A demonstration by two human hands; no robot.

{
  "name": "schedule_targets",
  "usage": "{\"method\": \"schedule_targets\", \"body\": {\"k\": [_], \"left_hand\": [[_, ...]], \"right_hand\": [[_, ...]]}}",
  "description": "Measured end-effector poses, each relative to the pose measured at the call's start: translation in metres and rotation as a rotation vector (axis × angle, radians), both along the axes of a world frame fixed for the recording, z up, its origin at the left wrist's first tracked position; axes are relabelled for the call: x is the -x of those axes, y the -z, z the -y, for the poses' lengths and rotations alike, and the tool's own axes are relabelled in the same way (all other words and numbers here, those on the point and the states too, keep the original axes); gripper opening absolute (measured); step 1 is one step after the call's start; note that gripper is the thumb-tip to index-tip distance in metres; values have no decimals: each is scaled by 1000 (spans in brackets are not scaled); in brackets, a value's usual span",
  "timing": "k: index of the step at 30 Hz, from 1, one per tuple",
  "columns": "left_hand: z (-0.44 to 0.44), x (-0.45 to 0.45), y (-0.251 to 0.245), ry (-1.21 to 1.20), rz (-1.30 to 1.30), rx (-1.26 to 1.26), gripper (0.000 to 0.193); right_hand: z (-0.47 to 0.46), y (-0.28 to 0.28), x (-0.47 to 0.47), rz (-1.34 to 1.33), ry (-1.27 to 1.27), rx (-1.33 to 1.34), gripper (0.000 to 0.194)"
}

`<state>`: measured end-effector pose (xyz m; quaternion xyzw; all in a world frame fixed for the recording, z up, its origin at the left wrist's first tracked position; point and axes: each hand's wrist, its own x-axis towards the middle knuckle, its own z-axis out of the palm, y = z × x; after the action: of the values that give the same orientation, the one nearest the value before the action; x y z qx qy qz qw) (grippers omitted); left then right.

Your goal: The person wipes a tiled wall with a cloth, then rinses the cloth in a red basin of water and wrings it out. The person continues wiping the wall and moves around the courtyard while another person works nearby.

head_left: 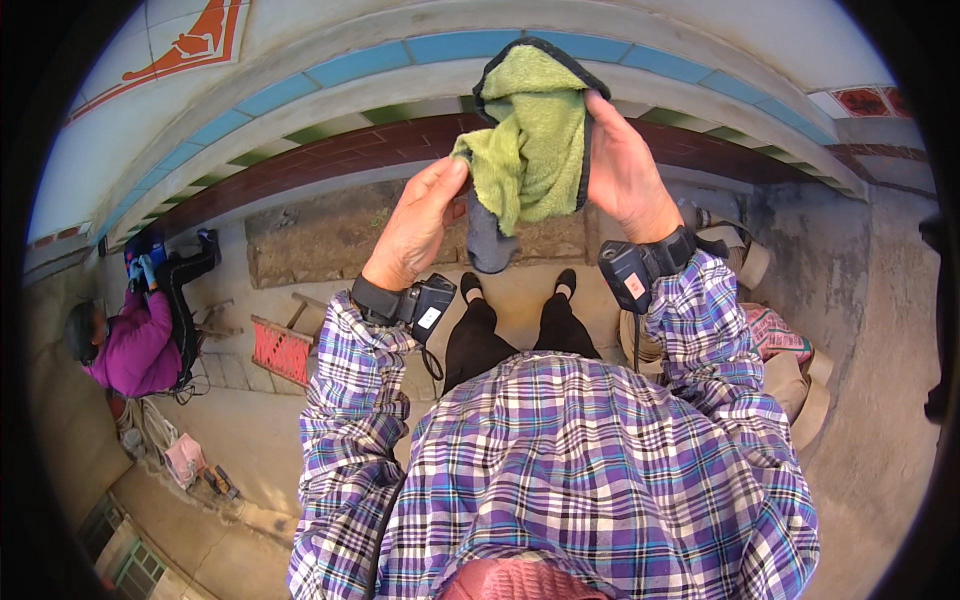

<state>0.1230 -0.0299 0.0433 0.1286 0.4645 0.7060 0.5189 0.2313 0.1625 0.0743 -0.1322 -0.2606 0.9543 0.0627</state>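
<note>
Both my hands hold up a two-sided plush cloth (544, 150), green on one face and dark grey on the other, with a black edging. My left hand (420, 217) pinches its lower left corner between thumb and fingers. On the other side, my right hand (626, 161) grips the right edge, with the thumb at the upper right corner and the other fingers partly hidden. The cloth hangs in loose folds, and a grey flap dangles below its green face. Black devices are strapped to both my wrists.
A tiled wall ledge (409, 52) runs ahead of me, with a low rough slab (330, 232) at its foot. To the left, a person in a purple jacket (146, 349) sits near a folding stool with a red woven seat (281, 351). Sacks (776, 334) and a rolled hose (739, 255) lie at right.
</note>
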Motion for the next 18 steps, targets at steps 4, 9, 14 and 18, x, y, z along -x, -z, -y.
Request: {"method": "schedule_targets", "body": {"k": [4, 9, 14, 18], "left_hand": [[-7, -9, -3, -68, 9, -137, 38], [1, 5, -6, -371, 40, -225, 39], [22, 22, -2, -478, 35, -336, 31], [28, 29, -5, -466, -48, -216, 33]], "right_hand": [[4, 5, 5, -215, -145, 266, 45], [-16, 3, -1, -187, -51, 252, 47], [-22, 3, -15, 155, 191, -262, 49], [-22, 1, -17, 213, 195, -505, 66]]}}
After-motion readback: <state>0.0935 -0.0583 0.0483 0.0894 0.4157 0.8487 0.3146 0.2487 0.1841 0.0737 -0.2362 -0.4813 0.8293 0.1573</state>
